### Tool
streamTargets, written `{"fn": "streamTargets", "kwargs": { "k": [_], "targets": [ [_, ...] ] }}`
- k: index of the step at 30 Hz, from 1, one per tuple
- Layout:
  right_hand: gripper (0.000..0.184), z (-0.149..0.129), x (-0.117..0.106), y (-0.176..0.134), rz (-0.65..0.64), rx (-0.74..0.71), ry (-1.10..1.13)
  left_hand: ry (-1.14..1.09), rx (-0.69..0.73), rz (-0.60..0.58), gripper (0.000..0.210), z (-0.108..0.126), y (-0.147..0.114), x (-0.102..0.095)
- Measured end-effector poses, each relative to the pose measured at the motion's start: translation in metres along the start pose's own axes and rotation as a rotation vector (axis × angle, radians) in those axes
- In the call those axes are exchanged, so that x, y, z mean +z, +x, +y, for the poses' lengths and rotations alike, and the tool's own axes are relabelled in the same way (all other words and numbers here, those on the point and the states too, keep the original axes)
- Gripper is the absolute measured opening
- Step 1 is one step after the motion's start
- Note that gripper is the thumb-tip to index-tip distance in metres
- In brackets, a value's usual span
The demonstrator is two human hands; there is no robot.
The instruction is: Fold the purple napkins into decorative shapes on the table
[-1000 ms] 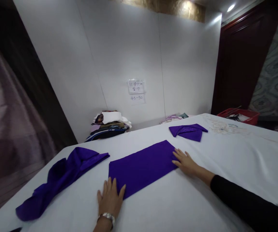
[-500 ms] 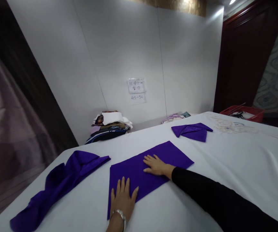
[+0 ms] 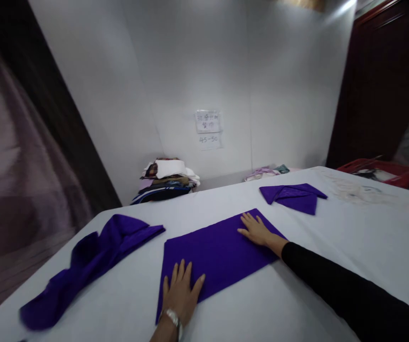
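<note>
A purple cloth napkin (image 3: 218, 251), folded into a flat rectangle, lies in front of me on the white tablecloth. My left hand (image 3: 181, 292) rests flat on its near left corner, fingers spread. Toward the right end of the same napkin, my right hand (image 3: 256, 229) lies palm down with the fingers apart. Neither hand grips anything. To the left is a loose, crumpled purple cloth (image 3: 94, 266). Another purple napkin (image 3: 295, 195), folded with pointed corners, sits farther back on the right.
The white-covered table (image 3: 350, 247) reaches to the pale wall. Behind its far edge stands a pile of folded clothes (image 3: 171, 178), with more fabric (image 3: 263, 173) to the right. A red basket (image 3: 400, 175) is at the far right. Paper signs (image 3: 208, 122) hang on the wall.
My right hand has slid right across the folded napkin, from its middle toward its right end. The left hand stays on its corner. The camera view has shifted slightly.
</note>
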State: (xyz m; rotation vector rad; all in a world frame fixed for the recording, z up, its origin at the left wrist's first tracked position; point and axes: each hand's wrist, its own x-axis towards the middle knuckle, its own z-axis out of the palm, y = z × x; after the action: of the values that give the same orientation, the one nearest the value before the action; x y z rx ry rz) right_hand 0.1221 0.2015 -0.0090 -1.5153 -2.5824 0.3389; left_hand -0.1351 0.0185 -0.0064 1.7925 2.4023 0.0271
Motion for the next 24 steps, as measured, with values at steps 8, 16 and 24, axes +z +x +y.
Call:
{"fn": "streamTargets", "kwargs": {
  "k": [8, 16, 24],
  "targets": [
    [0.069, -0.117, 0.038, 0.003, -0.093, -0.472, 0.078, -0.006, 0.064, 0.131, 0.052, 0.025, 0.045, -0.016],
    [0.069, -0.016, 0.031, 0.041, -0.028, -0.082, -0.092, -0.044, -0.127, 0.156, 0.076, -0.019, 0.071, 0.000],
    [0.065, 0.112, 0.027, 0.025, 0.084, 0.235, -0.210, -0.135, -0.301, 0.212, 0.065, -0.052, 0.072, 0.001]
  ]
}}
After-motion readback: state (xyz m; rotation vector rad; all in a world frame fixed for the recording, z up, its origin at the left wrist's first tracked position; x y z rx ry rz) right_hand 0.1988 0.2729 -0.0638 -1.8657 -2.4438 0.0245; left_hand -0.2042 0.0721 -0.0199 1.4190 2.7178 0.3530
